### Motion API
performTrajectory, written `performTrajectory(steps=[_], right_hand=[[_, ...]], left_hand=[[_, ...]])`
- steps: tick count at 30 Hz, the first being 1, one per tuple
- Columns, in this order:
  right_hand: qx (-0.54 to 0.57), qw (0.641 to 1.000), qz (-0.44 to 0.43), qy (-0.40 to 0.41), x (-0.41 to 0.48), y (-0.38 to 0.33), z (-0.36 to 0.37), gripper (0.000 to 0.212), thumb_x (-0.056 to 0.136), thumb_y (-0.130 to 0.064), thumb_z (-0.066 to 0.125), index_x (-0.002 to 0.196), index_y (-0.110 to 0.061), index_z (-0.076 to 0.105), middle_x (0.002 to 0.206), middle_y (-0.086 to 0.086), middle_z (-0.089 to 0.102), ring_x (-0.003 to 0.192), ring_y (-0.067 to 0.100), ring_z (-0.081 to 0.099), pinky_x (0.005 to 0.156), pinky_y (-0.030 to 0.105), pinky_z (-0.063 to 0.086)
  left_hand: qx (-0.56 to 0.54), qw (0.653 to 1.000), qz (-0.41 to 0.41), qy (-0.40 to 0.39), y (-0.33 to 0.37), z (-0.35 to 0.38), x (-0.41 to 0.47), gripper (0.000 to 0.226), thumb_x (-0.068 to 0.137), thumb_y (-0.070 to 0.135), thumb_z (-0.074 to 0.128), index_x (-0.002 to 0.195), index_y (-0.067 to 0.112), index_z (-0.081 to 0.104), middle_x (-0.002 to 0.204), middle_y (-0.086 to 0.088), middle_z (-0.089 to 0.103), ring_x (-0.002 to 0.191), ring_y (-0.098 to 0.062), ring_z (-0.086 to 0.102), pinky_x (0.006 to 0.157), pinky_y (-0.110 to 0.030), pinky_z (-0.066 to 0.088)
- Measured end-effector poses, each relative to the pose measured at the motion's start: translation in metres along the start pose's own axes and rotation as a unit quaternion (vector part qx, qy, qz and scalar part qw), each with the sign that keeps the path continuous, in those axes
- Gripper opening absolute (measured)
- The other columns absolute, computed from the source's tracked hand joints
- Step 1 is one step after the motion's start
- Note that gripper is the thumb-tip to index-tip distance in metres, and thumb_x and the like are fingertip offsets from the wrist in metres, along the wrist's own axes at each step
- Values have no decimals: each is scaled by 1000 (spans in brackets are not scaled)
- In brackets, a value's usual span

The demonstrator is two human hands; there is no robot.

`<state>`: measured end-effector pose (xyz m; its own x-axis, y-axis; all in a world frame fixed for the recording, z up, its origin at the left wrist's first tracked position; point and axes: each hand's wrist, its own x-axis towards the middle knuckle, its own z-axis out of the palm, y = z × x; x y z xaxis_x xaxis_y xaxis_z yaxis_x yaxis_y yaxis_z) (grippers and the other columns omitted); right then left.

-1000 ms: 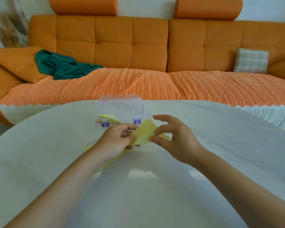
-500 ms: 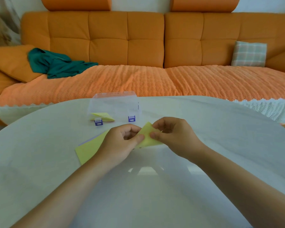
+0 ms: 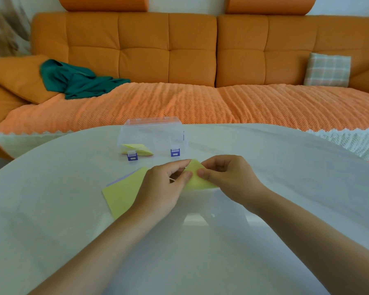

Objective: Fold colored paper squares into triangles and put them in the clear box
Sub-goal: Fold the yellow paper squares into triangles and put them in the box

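While both hands pinch it, yellow paper (image 3: 195,177) forms a triangle

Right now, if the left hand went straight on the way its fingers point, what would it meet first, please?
Past the folded yellow paper that it pinches, the left hand would most likely meet the right hand, which pinches the same sheet just opposite; the depth between them is hard to judge.
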<state>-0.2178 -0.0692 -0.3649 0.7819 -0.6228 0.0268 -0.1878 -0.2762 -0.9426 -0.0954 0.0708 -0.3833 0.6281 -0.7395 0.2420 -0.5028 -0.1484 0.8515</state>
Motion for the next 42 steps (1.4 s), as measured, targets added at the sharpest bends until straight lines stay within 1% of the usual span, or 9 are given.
performTrajectory(steps=[2,7,12,17,23,28,33,38,42], right_hand=[[-20,1000,-12,-1,-1,2,3,4,89,-26,74,90,-28,77,82,-5,76,68,7,64,63,24,50],[-185,980,-72,-4,-7,1,10,22,103,-35,46,93,-43,64,78,-25,64,73,-4,57,60,11,40],[-279,955,-99,-28,-12,1,16,28,106,-30,34,91,-30,57,83,-10,59,78,9,53,66,25,38],[-279,955,-95,-30,-12,-1,13,31,106,-31,33,111,-26,63,100,-5,64,92,16,57,81,34,46],[-300,947,-104,-48,-15,-3,15,30,107,-29,31,109,-23,61,96,-2,60,90,17,54,84,38,46],[-300,949,-89,-27,-14,-5,11,39,107,-32,31,139,-26,54,117,-2,61,110,18,54,97,35,43],[-305,945,-113,-45,-16,-5,15,24,106,-27,32,95,-28,53,84,-5,51,85,18,51,78,36,42],[-255,964,-71,-13,-9,-3,6,34,105,-35,40,131,-30,60,111,-11,62,103,8,56,84,23,43],[-176,983,-35,26,-3,0,2,11,92,-39,62,85,-34,70,73,-21,63,67,-6,57,51,9,39]], left_hand=[[-3,1000,0,16,0,2,-1,30,94,23,66,123,34,70,98,24,72,79,14,59,69,-3,39],[-13,999,2,31,-2,7,-2,31,96,22,64,124,33,68,110,29,69,81,22,56,73,1,37],[2,1000,9,24,-3,13,-5,31,97,21,62,127,30,67,111,23,70,68,19,52,70,0,36],[6,999,17,26,-1,12,-5,30,98,23,61,126,31,67,112,24,69,76,21,54,74,1,36],[-1,1000,20,18,-2,14,-7,30,99,23,60,127,31,67,104,26,69,95,11,61,79,-4,40],[3,999,26,21,-2,14,-5,31,99,21,59,127,32,66,103,20,71,96,8,62,79,-4,40],[16,998,56,10,-2,16,-7,32,99,20,58,126,35,67,86,1,68,80,-8,59,72,-17,43],[26,998,49,19,-3,15,-5,30,99,20,59,127,28,67,89,2,69,82,-6,58,71,-11,40],[35,998,57,18,0,15,-5,30,98,18,60,126,25,68,87,5,68,82,-3,57,70,-9,40]])
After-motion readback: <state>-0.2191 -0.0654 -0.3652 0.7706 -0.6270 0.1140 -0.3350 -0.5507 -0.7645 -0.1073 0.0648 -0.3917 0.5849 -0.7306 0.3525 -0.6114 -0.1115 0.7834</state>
